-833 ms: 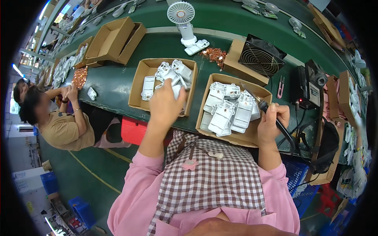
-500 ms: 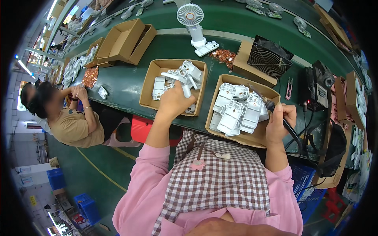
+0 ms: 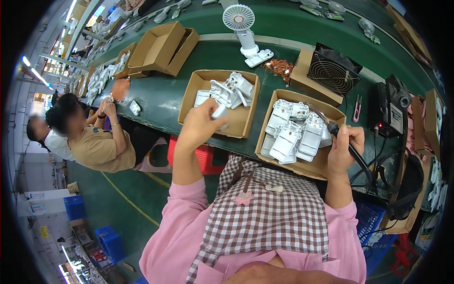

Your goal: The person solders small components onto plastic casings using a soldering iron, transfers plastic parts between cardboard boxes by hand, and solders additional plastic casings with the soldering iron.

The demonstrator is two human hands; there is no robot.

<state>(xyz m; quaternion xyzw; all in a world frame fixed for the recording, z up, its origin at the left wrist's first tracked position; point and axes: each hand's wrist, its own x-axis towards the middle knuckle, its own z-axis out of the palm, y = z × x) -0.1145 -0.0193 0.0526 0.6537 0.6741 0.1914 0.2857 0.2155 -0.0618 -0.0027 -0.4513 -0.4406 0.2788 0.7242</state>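
My left hand (image 3: 201, 127) holds a small white plastic part (image 3: 220, 112) over the front edge of the left cardboard box (image 3: 190, 102), which has several white plastic parts (image 3: 227, 90) in it. My right hand (image 3: 344, 146) grips a black-handled soldering iron (image 3: 336, 133), its tip pointing up-left over the right cardboard box (image 3: 325, 162). That box holds several white plastic housings (image 3: 297, 134) stacked together. Both pink-sleeved forearms rise from the lower edge above a checked apron.
A green workbench (image 3: 161, 94) runs across. On it stand a small white fan (image 3: 240, 21), a boxed black fan (image 3: 331, 73), a pile of copper bits (image 3: 281, 67), empty open cartons (image 3: 158, 47) and a soldering station (image 3: 391, 111). A co-worker in tan (image 3: 94, 142) sits at left.
My left hand has drawn back from inside the left box toward me with a white part in it. The right hand with the iron has stayed over the right box.
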